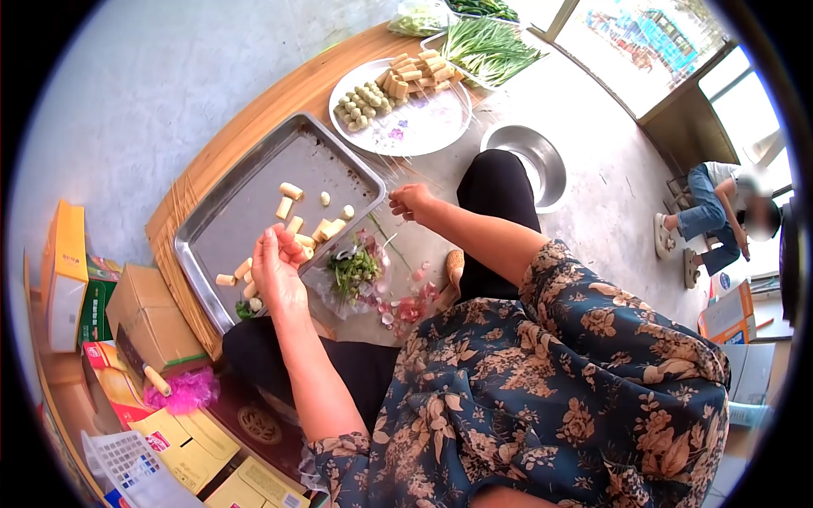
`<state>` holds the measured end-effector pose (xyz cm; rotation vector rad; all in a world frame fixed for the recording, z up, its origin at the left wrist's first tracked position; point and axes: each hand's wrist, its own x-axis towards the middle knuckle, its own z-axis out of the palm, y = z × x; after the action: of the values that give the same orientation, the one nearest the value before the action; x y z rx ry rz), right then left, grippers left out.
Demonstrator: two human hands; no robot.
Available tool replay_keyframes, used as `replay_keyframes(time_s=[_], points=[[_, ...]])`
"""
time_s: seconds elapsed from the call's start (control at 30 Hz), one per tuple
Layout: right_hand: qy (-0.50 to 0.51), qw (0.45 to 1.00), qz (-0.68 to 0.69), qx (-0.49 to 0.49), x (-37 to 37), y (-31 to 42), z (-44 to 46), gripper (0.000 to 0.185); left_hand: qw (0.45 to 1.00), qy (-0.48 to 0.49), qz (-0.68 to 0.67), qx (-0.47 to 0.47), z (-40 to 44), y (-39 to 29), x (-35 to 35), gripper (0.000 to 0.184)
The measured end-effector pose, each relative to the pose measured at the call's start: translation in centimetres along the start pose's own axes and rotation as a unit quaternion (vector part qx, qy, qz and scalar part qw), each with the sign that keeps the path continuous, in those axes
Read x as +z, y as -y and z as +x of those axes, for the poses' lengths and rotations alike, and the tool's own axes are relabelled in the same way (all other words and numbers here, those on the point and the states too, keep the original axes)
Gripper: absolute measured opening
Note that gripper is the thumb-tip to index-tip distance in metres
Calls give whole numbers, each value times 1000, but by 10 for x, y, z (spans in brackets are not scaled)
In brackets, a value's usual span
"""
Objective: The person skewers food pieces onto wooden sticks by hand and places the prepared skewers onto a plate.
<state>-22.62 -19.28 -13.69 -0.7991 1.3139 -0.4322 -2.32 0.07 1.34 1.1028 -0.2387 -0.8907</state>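
Head view: 1 metal tray (pixel 254 182) on wooden table (pixel 254 110); tan cylindrical pcs (pixel 284 207), several, loose twd tray's near edge, w/ pale round pcs (pixel 348 212). L hand (pixel 279 267) over that edge, fingers curled, can't tell if gripping; R hand (pixel 412 201) just beside tray's right corner, fingers bent in, contents can't tell. White plate (pixel 436 123) past tray's top corner, w/ stacked tan pcs (pixel 419 74), greenish balls (pixel 360 106)
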Motion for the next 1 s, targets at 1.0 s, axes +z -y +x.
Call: replay_keyframes(time_s=[1.0], points=[[282, 935, 171, 135, -81, -48, -236, 26, 983, 81, 146, -77, 13, 45, 27, 38]])
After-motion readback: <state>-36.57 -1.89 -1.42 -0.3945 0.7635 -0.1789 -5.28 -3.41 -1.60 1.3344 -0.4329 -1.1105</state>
